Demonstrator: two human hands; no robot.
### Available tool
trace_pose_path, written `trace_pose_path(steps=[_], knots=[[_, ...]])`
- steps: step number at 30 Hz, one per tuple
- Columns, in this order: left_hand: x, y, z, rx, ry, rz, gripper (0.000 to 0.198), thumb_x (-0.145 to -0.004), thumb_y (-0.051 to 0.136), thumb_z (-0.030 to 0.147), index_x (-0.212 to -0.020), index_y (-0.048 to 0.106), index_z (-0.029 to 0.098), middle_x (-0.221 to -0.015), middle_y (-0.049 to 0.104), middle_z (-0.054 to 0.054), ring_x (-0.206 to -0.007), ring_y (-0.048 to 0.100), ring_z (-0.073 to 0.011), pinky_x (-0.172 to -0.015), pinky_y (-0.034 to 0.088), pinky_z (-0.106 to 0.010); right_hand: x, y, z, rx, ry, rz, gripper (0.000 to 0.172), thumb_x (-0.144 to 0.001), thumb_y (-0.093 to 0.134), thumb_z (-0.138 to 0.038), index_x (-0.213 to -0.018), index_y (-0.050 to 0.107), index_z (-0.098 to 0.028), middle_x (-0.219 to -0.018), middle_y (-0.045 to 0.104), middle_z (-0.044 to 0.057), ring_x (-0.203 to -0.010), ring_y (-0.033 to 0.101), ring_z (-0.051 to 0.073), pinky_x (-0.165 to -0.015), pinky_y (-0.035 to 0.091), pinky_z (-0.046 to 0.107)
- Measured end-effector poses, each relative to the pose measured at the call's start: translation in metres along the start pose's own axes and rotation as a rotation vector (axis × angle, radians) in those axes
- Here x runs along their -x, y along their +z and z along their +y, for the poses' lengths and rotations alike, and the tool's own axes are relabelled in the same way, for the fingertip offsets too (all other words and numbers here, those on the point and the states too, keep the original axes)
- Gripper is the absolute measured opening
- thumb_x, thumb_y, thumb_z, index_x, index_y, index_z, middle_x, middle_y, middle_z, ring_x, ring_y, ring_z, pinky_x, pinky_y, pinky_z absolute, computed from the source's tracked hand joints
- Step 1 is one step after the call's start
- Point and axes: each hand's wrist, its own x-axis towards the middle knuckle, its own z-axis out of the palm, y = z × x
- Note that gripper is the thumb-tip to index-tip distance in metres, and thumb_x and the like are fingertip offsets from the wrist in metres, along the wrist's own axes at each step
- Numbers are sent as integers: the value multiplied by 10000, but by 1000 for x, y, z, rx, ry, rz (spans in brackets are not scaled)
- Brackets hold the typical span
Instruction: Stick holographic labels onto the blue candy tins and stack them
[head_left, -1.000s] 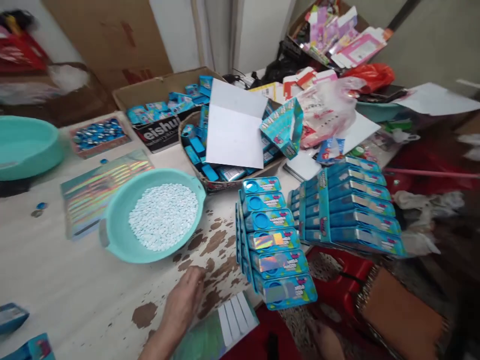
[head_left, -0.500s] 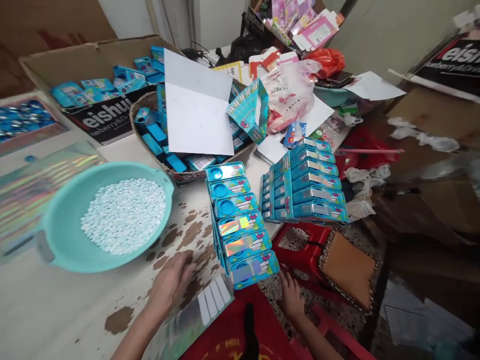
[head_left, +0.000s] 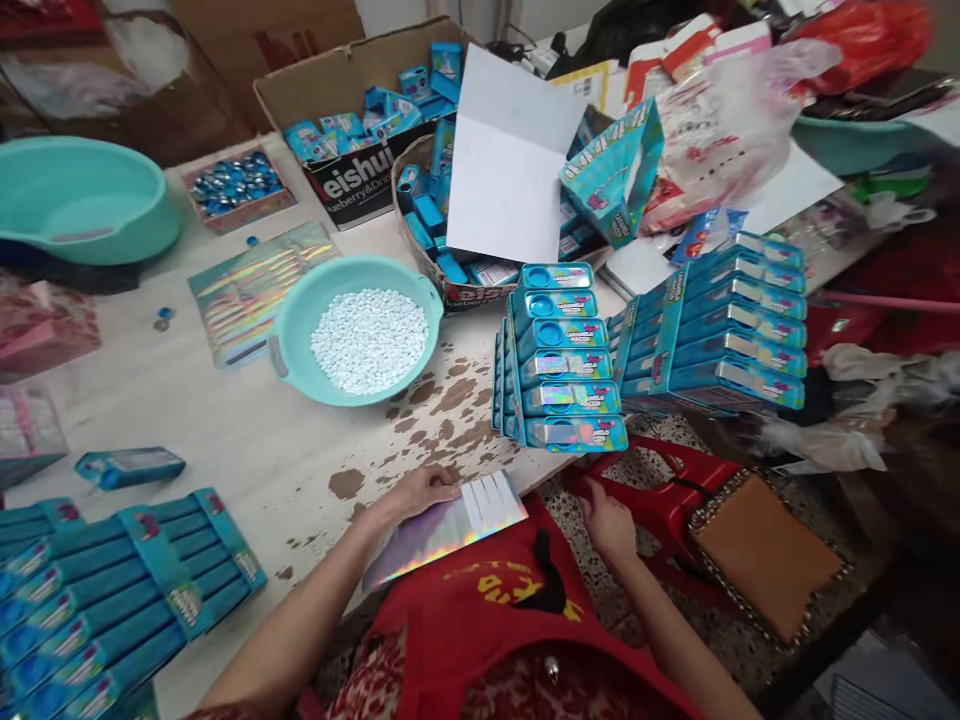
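My left hand (head_left: 421, 494) is closed on the upper edge of a shiny holographic sticker sheet (head_left: 435, 545), thumb and fingers pinching it at the table's front edge. White strips show at the sheet's right end. My right hand (head_left: 609, 522) is off the table edge, fingers loosely bent and apart, with nothing visible in them. Just above it stands a display box of blue candy tins (head_left: 574, 366), labelled "Caramelo Macizo"; the lower tins carry shiny strips. A second display box of tins (head_left: 720, 335) leans beside it on the right.
A teal basin (head_left: 289, 372) of white candies stands at mid-table. Cartons (head_left: 352, 185) of blue packs are behind it. More tins in display boxes (head_left: 142, 570) lie at front left. A red stool (head_left: 667, 460) with a brown cushion (head_left: 765, 550) is at the right.
The view has swung left and back, revealing the left of the table. My left hand has come onto the sticker sheet's edge. My right hand has drawn away from the lowest tin.
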Motion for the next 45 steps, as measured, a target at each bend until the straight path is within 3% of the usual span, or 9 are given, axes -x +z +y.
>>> trace_pose_path(steps=[2, 8, 11, 15, 21, 29, 38, 42, 45], knots=[[4, -1, 4, 26, 34, -15, 433, -712, 568, 549, -850, 597, 140, -704, 539, 0, -642, 432, -120, -578, 326, -226, -1, -8, -14, -103, -132, 121, 417, -862, 440, -196, -1266, 502, -116, -1125, 634, 140, -1055, 573, 263, -898, 422, 377], [26, 1, 4, -42, 61, -96, 240, -735, 552, 391, -751, 579, 153, -598, 453, 30, -553, 364, -97, -518, 250, -225, 17, -40, -84, -466, -603, 274, 316, -938, 346, -253, -1091, 610, -170, -1051, 659, 80, -977, 592, 195, -891, 454, 332], [30, 8, 5, -125, 10, 58, 177, -748, 517, 307, -727, 583, 145, -589, 470, 22, -566, 386, -104, -530, 250, -232, 25, -48, -127, -396, -764, 264, 283, -935, 392, -249, -1102, 612, -186, -1040, 645, 75, -979, 554, 203, -886, 448, 327], [24, 16, 5, -231, -95, 224, 189, -759, 498, 277, -757, 623, 136, -611, 501, 8, -595, 407, -116, -546, 255, -237, 22, -30, -159, -142, -891, 156, 263, -871, 546, -242, -1122, 620, -213, -1102, 611, 85, -1012, 511, 230, -859, 447, 336], [18, 19, -6, -143, -119, 246, 183, -742, 492, 249, -761, 638, 140, -632, 533, 8, -610, 435, -120, -562, 286, -224, 13, 8, -152, 15, -1028, 213, 315, -890, 518, -214, -1198, 573, -192, -1149, 610, 101, -1010, 511, 240, -818, 439, 371], [16, 17, -9, -87, -43, 226, 134, -701, 494, 183, -688, 618, 133, -563, 480, 34, -568, 389, -101, -540, 266, -219, 11, 10, -151, -6, -1077, 309, 357, -897, 514, -230, -1250, 534, -185, -1224, 583, 90, -1014, 515, 239, -818, 429, 362], [11, 17, -15, -62, -68, 235, 151, -709, 505, 201, -727, 639, 132, -587, 507, 27, -587, 422, -109, -549, 277, -220, 7, 18, -145, 16, -1208, 372, 262, -883, 514, -144, -1128, 594, -188, -1206, 596, 90, -1031, 514, 242, -788, 416, 360], [9, 17, -17, -78, -72, 243, 137, -716, 515, 189, -735, 641, 140, -612, 543, 22, -612, 462, -116, -552, 291, -213, 9, 10, -151, -53, -1188, 348, 106, -889, 521, -194, -886, 625, -175, -983, 657, 81, -897, 547, 212, -726, 406, 315], [9, 17, -16, -124, -78, 255, 153, -742, 499, 195, -740, 643, 146, -642, 578, 1, -649, 502, -140, -578, 321, -226, 20, -12, -155, -152, -1135, 284, 147, -890, 513, -189, -760, 582, -184, -738, 616, 42, -733, 537, 179, -645, 388, 284]])
